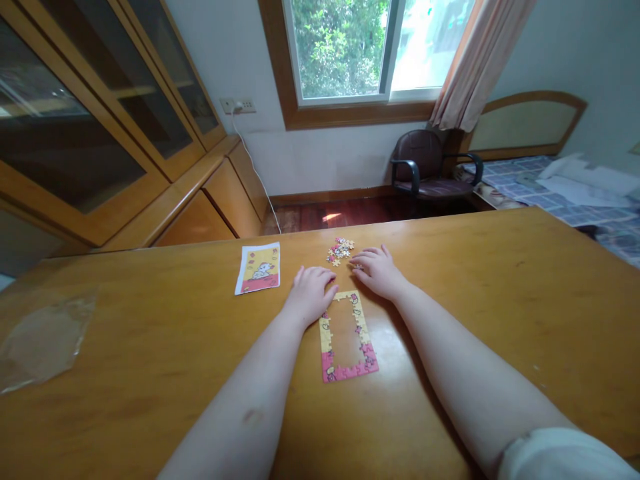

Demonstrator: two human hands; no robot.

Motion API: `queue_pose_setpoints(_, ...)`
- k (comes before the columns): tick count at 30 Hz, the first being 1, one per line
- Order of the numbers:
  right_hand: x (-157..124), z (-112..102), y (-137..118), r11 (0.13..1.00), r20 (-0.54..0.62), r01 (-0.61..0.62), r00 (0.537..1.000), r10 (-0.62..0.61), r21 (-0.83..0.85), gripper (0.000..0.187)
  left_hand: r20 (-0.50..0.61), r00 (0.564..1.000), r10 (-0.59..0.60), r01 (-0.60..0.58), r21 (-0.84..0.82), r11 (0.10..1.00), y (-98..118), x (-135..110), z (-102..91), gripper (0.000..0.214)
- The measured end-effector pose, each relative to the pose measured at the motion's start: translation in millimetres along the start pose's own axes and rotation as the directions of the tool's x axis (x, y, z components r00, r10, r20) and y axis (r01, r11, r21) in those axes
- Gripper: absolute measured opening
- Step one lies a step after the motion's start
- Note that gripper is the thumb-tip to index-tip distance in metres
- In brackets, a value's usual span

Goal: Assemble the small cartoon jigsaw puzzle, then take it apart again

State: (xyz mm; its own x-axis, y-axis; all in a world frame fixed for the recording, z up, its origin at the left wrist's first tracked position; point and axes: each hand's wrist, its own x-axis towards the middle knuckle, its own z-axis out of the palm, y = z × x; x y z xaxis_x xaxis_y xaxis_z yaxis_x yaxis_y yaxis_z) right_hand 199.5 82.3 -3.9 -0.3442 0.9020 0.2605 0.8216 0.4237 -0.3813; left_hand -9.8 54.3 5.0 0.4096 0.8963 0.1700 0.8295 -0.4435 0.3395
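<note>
A rectangular jigsaw border (370, 353), yellow at the far end and pink at the near end, lies on the table with bare wood inside it. My left hand (311, 295) rests over its far left corner, the thumb apart from the fingers; that corner is partly hidden. Farther right, my right hand (381, 272) has its thumb and fingertips around a small puzzle piece (358, 267) at the tabletop. Just beyond both hands is a small heap of loose puzzle pieces (341, 249). Left of the heap lies a picture card (260, 268) showing a white animal on yellow and pink.
The wooden table (200, 373) spans the foreground. A clear plastic bag (47, 337) lies on its left side. Beyond the table are a glass-door cabinet (150, 153), a brown armchair (423, 163), a window (345, 50) and a bed (540, 180).
</note>
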Motion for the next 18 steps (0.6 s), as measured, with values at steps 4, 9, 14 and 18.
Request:
queue_pose_setpoints(4, -1, 4, -8, 0.994, 0.160, 0.108, 0.982, -0.105, -0.014, 0.043, -0.013, 1.000, -0.022, 0.023, 0.005, 1.000, -1, 1, 0.2, 0.020)
queue_pose_setpoints(9, -2, 9, -13, 0.992, 0.225, 0.124, 0.968, -0.114, -0.028, 0.050, -0.008, 1.000, 0.030, -0.030, -0.036, 0.999, -2, 2, 0.6, 0.021)
queue_pose_setpoints(14, -2, 5, -10, 0.996, 0.128, 0.064, 0.990, -0.057, -0.056, 0.042, -0.023, 1.000, 0.002, -0.003, -0.052, 0.999, -8, 4, 3.8, 0.019)
queue_pose_setpoints(18, -3, 2, -14, 0.995, 0.096, 0.088, 0.992, -0.083, -0.039, 0.045, -0.045, 0.999, -0.032, 0.029, -0.062, 0.998, -12, 7, 5.3, 0.018)
